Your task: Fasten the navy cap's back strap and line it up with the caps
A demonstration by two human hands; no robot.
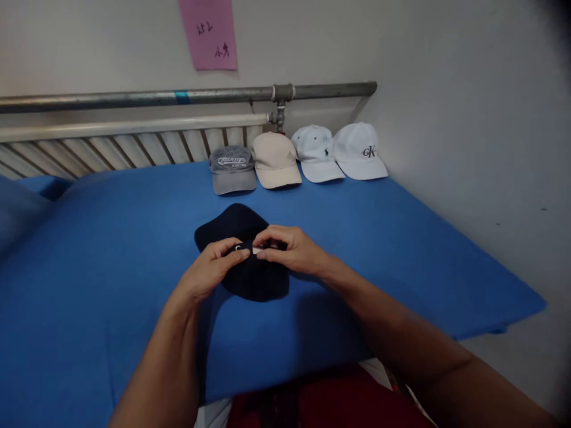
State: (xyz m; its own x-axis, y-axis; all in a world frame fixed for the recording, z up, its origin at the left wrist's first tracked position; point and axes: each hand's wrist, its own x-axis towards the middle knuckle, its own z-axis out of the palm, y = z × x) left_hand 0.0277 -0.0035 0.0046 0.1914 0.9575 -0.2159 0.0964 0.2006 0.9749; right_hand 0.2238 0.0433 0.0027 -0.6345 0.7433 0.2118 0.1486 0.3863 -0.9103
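A navy cap (250, 279) lies in the middle of the blue bed (111, 238), near the person. Its soft, rounded cloth looks almost black against the smooth sheet, and its curved brim points to the far left. Both hands meet on top of it. The left hand (209, 267) has its grip closed, thumb and fingertips pinching a narrow strap (246, 248) on the cap, and the right hand (292, 249) pinches the same strap from the right, its grip closed too. Along the far edge four more caps sit in a row, touching: a grey cap (232, 169) with stitched lettering, a beige cap (275, 159), a pale blue cap (316, 153) and a white cap (359, 151). Behind them runs a dull metal pipe (134, 98), and above it a pink paper (209, 32) hangs on the plain wall.
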